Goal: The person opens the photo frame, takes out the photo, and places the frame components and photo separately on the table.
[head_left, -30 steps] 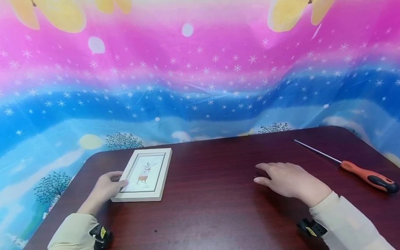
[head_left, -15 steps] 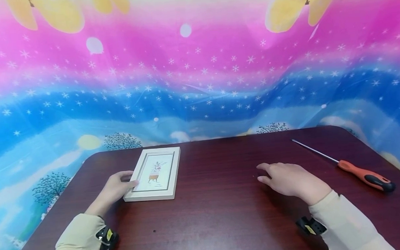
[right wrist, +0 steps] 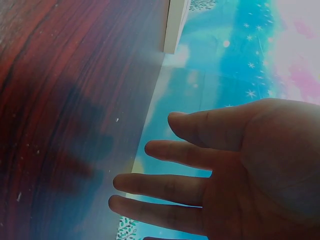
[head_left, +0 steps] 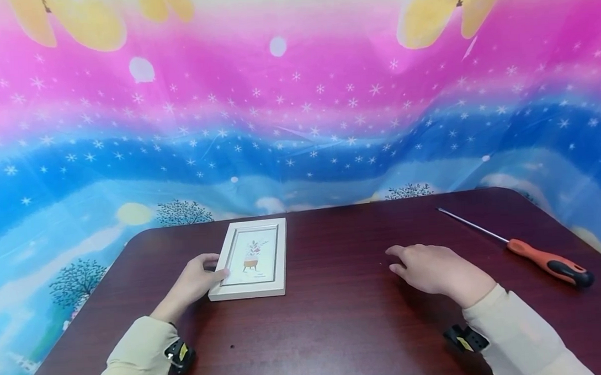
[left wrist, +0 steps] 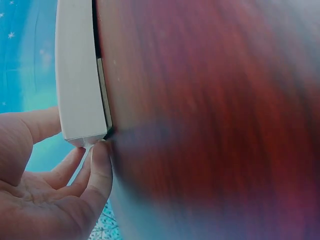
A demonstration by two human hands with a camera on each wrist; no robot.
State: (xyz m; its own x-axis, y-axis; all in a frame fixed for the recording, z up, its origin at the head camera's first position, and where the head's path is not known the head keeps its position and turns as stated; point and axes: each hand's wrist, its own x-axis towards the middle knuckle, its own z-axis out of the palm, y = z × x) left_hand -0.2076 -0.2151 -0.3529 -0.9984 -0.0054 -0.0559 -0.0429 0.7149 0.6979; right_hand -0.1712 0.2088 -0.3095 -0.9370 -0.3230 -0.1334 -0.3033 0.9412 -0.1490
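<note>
White-painted wood frames a small print: the picture frame point(head_left: 252, 259) lies flat on the dark red table point(head_left: 335, 330), toward its far left corner. The left hand point(head_left: 196, 280) meets the frame's near left corner, thumb on the top face and fingers against the side edge. To shift the frame well, the fingers should press low on that edge and slide it flat, without lifting a corner that might scrape the surface.

Hovering just above the table's middle, the right hand point(head_left: 435, 270) has relaxed, spread fingers and holds nothing. An orange-handled screwdriver point(head_left: 521, 249) lies well apart, near the right edge.

From the left wrist, the frame point(left wrist: 80, 80) shows its side wall and a fingertip point(left wrist: 101, 160) touching its corner, a contact the head view only suggests. From the right wrist, the empty palm and separate fingers point(right wrist: 172, 152) are plain, while the head view alone shows the print and screwdriver.
</note>
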